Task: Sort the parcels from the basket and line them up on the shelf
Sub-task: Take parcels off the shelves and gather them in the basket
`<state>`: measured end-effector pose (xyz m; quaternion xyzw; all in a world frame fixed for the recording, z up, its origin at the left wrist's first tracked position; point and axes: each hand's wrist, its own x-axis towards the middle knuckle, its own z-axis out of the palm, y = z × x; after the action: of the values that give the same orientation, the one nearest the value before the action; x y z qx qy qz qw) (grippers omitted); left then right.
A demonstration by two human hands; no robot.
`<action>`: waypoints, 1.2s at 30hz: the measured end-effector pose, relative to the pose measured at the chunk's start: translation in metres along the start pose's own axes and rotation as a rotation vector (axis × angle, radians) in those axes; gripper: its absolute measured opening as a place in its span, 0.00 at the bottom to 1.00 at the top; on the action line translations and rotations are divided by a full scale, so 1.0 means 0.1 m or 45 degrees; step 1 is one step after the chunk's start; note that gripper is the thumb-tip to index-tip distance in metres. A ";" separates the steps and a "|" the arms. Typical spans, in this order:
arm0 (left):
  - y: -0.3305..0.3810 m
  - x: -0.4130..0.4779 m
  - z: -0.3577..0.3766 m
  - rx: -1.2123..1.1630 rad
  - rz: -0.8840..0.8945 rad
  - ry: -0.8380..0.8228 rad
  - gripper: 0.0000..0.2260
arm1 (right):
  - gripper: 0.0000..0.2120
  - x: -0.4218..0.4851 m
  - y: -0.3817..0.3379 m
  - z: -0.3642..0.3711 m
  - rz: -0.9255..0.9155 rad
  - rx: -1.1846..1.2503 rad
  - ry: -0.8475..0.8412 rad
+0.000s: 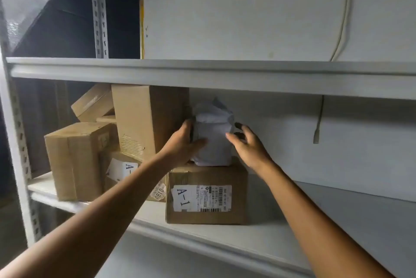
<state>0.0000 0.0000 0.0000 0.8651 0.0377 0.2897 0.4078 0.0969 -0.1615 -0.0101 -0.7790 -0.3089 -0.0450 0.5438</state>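
Observation:
A white plastic-wrapped parcel (213,135) stands on top of a brown cardboard box labelled A-1 (207,196) on the middle shelf (292,228). My left hand (183,144) holds the parcel's left side, thumb across its front. Just off the parcel's right edge, my right hand (247,144) hovers with spread, relaxed fingers, its fingertips at the edge. A tall cardboard box (146,120) stands directly left of the parcel.
More cardboard boxes (76,160) crowd the shelf's left end, one tilted at the back (93,102). The shelf above (202,72) overhangs closely. A grey cable end (317,124) hangs on the back wall. Bare shelf board lies right of the A-1 box.

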 end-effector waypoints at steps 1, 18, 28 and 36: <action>-0.03 0.06 0.02 -0.047 0.009 0.040 0.31 | 0.28 0.06 0.03 0.03 -0.001 0.050 -0.003; 0.11 -0.03 0.09 -0.299 0.159 -0.038 0.24 | 0.42 -0.26 -0.32 0.02 0.205 0.153 0.146; 0.21 -0.49 0.27 -0.512 0.344 -0.044 0.27 | 0.45 -0.84 -0.49 -0.17 0.369 0.254 0.371; 0.25 -0.64 0.33 -0.557 0.312 -0.184 0.29 | 0.23 -1.06 -0.38 -0.32 0.454 0.649 0.324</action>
<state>-0.0394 -0.0582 -0.0286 0.7729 -0.1601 0.2755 0.5487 -0.0002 -0.2267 -0.0089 -0.6479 -0.0988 0.0328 0.7546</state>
